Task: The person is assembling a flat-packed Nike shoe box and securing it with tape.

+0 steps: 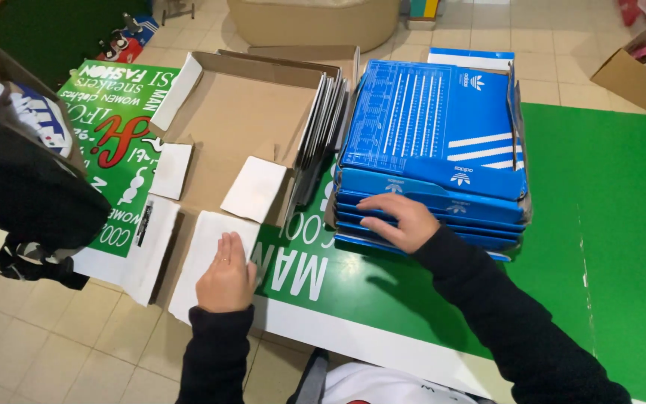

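My left hand [226, 275] lies flat, fingers together, on the white near flap [203, 243] of an unfolded brown cardboard box [233, 120] spread on the green table [607, 224]. My right hand [401, 219] rests with fingers spread on the front edge of a stack of flattened blue shoe boxes [431, 127], touching the lower layers. Both arms wear black sleeves. A bundle of thin grey flat sheets [321, 127] leans between the brown box and the blue stack.
A green printed banner [110, 127] with white and red lettering lies under the cardboard. A black bag [28, 198] sits at the left edge. A tan tub [312, 22] and an open carton [637, 71] stand on the tiled floor beyond.
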